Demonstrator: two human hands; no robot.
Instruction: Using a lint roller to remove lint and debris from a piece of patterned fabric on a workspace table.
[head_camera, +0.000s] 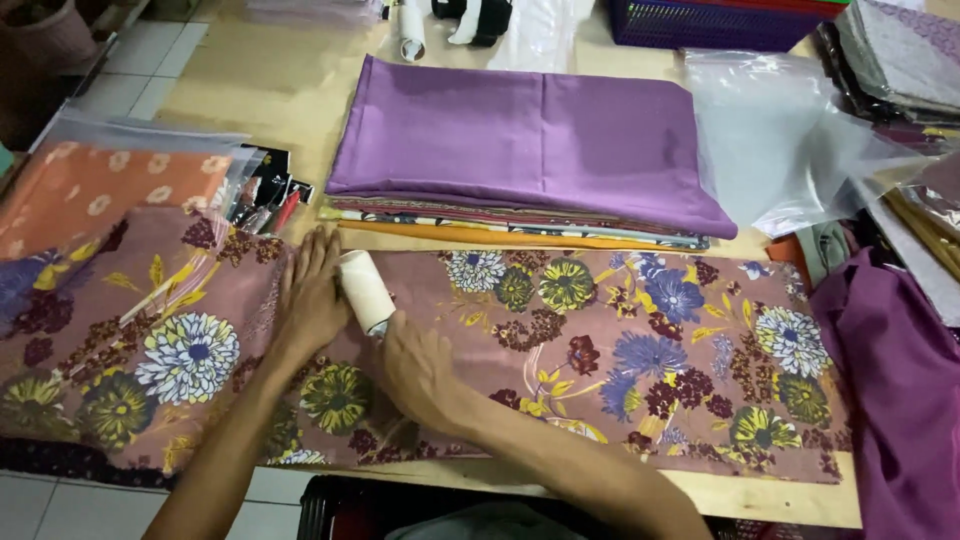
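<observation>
Flat and unclenched, both hands press down on the floral cloth (600, 350), grasping nothing: the left hand (312, 300) lies palm-down just left of a white roll (364, 290), and the right hand (415, 370) rests at the roll's near end, touching it. That mauve flowered cloth is spread lengthwise across the wooden table (760, 495), reaching nearly from edge to edge. Behind it sits a stack of folded fabrics (530, 150) topped in purple, with a clear plastic bag (770, 140) to its right. The step in hand looks like smoothing the cloth around the roll; the next move would likely need one hand closing on that roll while the other keeps the fabric flat.
</observation>
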